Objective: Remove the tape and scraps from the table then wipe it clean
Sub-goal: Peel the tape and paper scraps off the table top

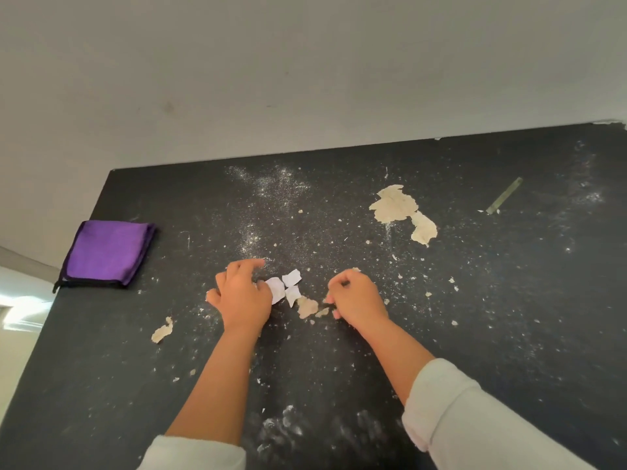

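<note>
Fingers [252, 266] of the left hand [242, 296] spread apart, tips down on the table [509, 351], just beside a cluster of white paper scraps [286, 288]. Whether any fingertip pins a scrap: cannot tell. Right hand [356, 300] curled into a loose fist, fingers together, knuckles up; it may be pinching a small crumb, but the grip is hidden.

Progress: early, by my reading. Beige torn scraps [400, 212] lie toward the far edge, right of centre, in two joined pieces. A small beige piece [307, 307] sits between the hands; another [163, 330] lies near the left edge. White dust and flecks cover most of the dark top, heaviest toward the far edge and the near edge.

Tape strip [504, 196]: not lifted, flat near the far right corner, well apart from both hands. Long axis diagonal, near end toward the table's middle, far end toward the far right corner.

Purple cloth [107, 254] folded at the left edge, overhanging slightly; apparently unused. Wiping not begun.
</note>
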